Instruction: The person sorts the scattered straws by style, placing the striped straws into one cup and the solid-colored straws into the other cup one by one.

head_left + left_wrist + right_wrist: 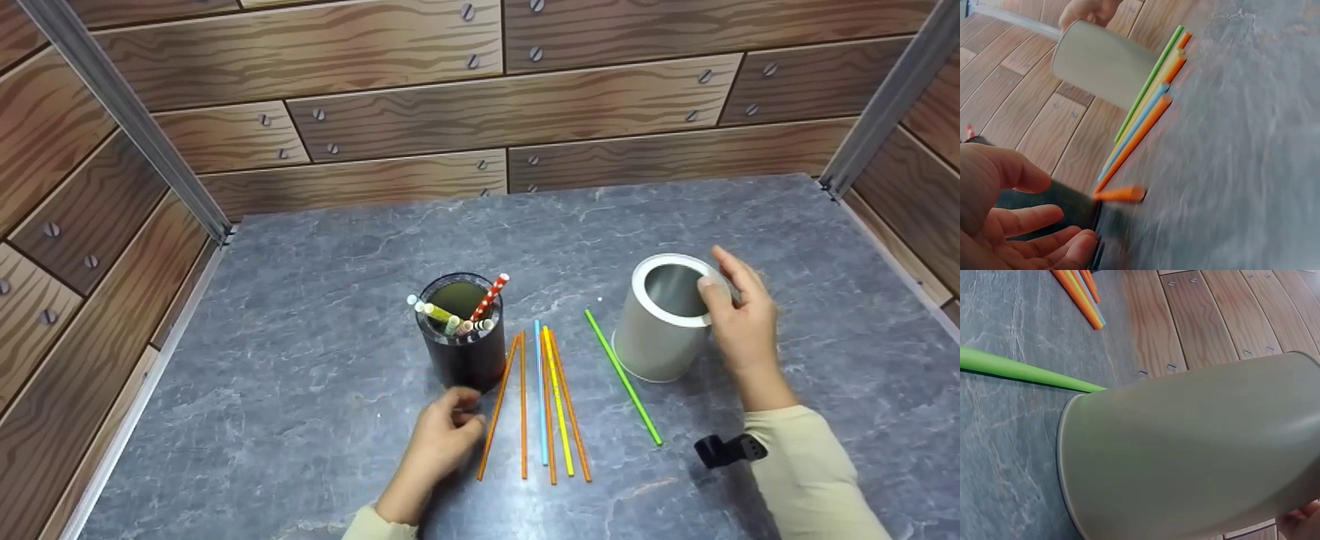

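Gray bench (pixel 300 337): leftmost orange straw (pixel 498 409), axis near–far, just right of left hand (pixel 446 435), fingers parted; right hand (pixel 746 322) pinches canister (pixel 660 345).

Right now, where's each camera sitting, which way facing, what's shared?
Head: on the head, facing forward and down at dark cup, straws and pale canister; left hand, right hand and sleeves show.
Left wrist: on that wrist, facing across straws toward pale canister; both hands show.
Right wrist: on that wrist, facing pale canister's side; part of right hand shows.
Shared by both wrist views: pale canister and green straw.
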### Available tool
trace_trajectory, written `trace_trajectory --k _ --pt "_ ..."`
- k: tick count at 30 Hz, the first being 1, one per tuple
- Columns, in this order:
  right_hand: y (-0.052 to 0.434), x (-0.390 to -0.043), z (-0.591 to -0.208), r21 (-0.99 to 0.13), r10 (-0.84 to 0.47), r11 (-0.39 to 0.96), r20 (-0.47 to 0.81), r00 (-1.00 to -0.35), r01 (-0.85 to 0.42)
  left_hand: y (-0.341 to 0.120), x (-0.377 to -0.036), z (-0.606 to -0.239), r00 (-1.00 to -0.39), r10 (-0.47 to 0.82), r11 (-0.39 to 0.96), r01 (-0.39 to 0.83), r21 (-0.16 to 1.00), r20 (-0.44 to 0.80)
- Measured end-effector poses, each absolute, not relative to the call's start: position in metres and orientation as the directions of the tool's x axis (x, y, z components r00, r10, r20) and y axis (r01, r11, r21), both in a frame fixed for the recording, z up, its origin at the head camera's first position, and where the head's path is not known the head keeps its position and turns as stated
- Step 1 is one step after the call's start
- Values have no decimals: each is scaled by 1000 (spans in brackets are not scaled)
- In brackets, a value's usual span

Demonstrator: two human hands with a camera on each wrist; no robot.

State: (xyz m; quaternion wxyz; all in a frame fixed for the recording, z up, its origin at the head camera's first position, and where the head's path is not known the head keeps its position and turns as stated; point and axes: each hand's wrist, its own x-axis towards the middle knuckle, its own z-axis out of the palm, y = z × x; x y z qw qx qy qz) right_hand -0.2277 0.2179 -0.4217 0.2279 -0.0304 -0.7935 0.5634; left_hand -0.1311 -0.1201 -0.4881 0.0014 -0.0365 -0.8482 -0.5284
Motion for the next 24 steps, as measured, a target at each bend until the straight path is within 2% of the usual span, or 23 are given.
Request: trace_trajectory --k 19,24 --pt "214 -229 -432 -917 299 347 308 -903 -197 -69 -151 -488 -992 123 517 55 854 -11" --pt "213 -229 -435 -913 300 343 329 -895 -221 -57 -161 -491 -995 97 575 87 813 38"
